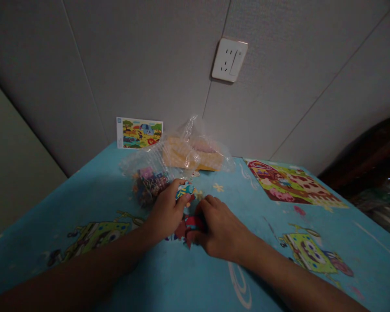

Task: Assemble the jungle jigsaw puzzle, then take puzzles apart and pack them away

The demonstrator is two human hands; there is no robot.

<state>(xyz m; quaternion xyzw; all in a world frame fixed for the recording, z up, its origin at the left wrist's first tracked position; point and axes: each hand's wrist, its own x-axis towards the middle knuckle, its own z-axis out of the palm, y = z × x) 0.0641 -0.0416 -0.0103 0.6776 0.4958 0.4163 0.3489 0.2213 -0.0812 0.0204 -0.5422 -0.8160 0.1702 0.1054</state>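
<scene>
My left hand (165, 213) is closed, pinching some teal and multicoloured puzzle pieces (184, 189) between thumb and fingers. Just below them, red and dark puzzle pieces (181, 231) lie on the blue cartoon-print cover (130, 277). The curled fingers and thumb of my right hand (219, 227) are closed on a red puzzle piece (195, 222) at the right side of that group. My fingers partly hide it. Behind my left hand rests a clear plastic bag (143, 158) with many small colourful pieces (149, 184) inside.
A clear bag with yellow and pink contents (182, 151) stands near the wall. At the back left a picture card (141, 132) leans upright. A farm-scene puzzle (289, 183) lies flat on the right. The wall carries a socket (229, 60).
</scene>
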